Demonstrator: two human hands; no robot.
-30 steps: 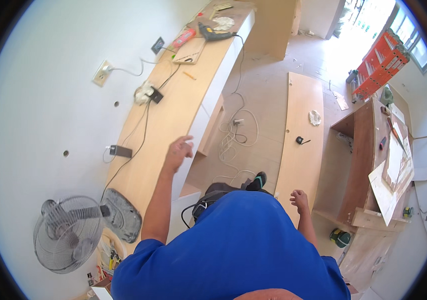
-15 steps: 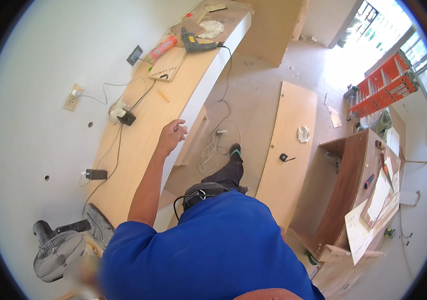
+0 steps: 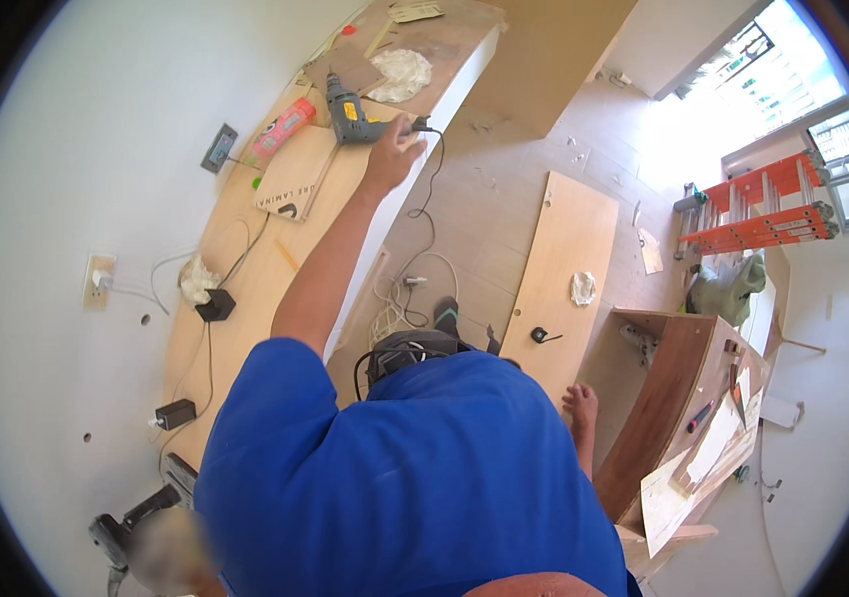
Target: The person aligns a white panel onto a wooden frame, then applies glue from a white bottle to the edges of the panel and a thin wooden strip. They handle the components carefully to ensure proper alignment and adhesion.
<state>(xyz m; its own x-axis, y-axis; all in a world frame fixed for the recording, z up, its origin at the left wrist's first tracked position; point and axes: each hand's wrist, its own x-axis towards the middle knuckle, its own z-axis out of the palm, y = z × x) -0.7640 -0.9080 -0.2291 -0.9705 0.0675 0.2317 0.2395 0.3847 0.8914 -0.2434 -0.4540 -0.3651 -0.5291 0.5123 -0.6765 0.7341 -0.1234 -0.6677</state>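
My left hand (image 3: 396,157) reaches over the workbench and is at the handle end of a grey and yellow power drill (image 3: 350,114). Its fingers look loosely bent and apart; whether they touch the handle is hard to see. The drill lies on its side, with its cord (image 3: 434,189) hanging off the front edge to the floor. Low on my right, my right hand (image 3: 580,403) hangs beside a long wooden panel (image 3: 566,239), fingers loosely bent and nothing visible in them.
On the bench (image 3: 320,224) lie a pink bottle (image 3: 285,127), a printed board (image 3: 297,184) and black adapters (image 3: 215,304). A tape measure (image 3: 541,335) rests on the panel. At right stand a wooden cabinet (image 3: 658,398) and an orange ladder (image 3: 762,231). Loose cable (image 3: 389,320) lies near my foot.
My left hand has moved forward along the bench to the drill's handle. My right hand has come into view at the right. The whole view has shifted slightly.
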